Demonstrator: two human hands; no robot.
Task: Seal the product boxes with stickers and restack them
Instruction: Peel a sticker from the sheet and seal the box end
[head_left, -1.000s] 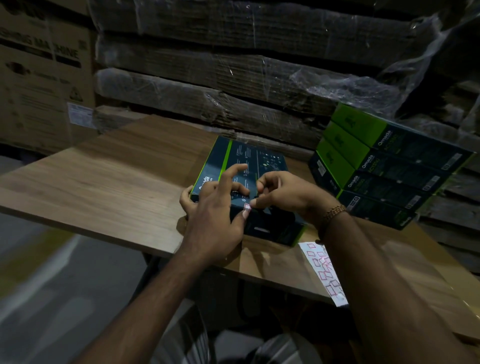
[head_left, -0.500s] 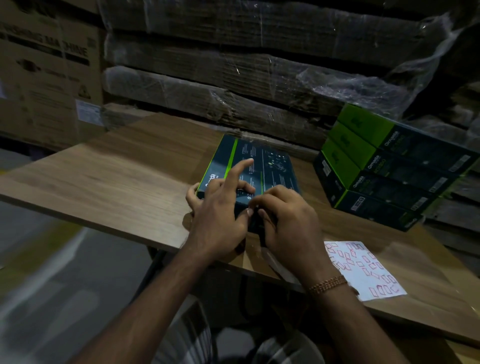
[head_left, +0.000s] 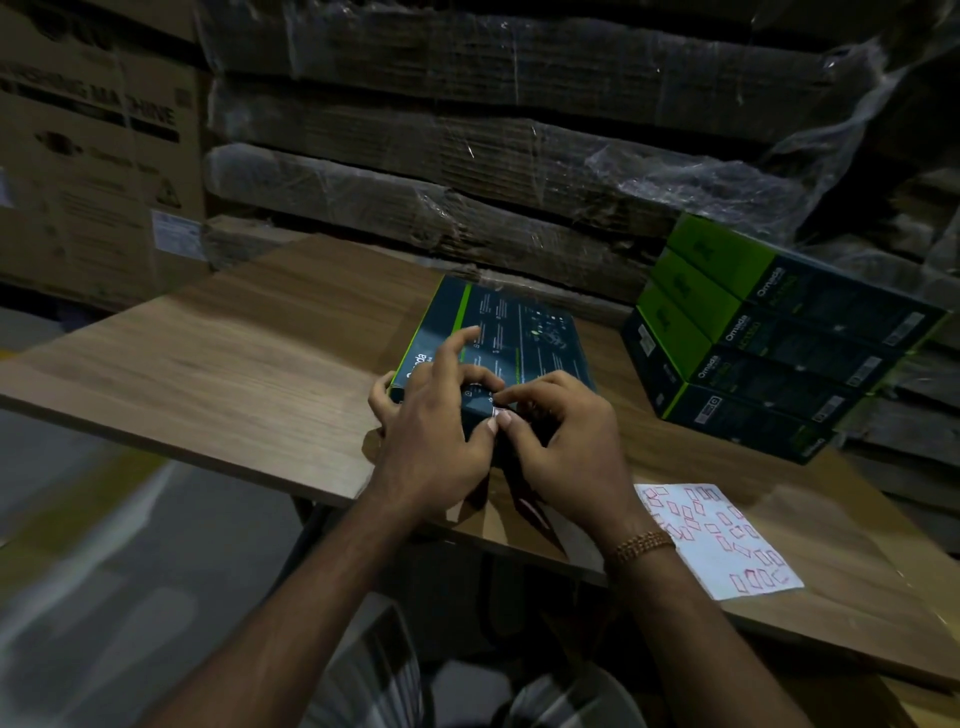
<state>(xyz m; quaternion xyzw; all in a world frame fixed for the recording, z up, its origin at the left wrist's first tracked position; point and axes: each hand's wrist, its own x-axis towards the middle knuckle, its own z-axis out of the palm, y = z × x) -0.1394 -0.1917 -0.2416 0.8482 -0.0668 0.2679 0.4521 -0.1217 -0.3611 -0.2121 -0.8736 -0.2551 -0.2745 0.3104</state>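
Right hand (head_left: 566, 447) drawn nearer, box (head_left: 511, 338) under both hands, left hand (head_left: 434, 434) gripping it, right pinching sticker (head_left: 501, 414)

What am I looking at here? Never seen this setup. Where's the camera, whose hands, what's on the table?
There is no robot: a person works bare-handed, and the single camera sits on their head, looking forward and down, so the arms come in from the bottom. On the wooden table lies a dark product box with a green stripe. The left hand grips its near left end, index finger stretched over the top. The right hand pinches a small sticker at the box's near edge. To the right stands a stack of similar boxes, and near the right wrist lies a white sticker sheet. Wrapped cardboard fills the background.
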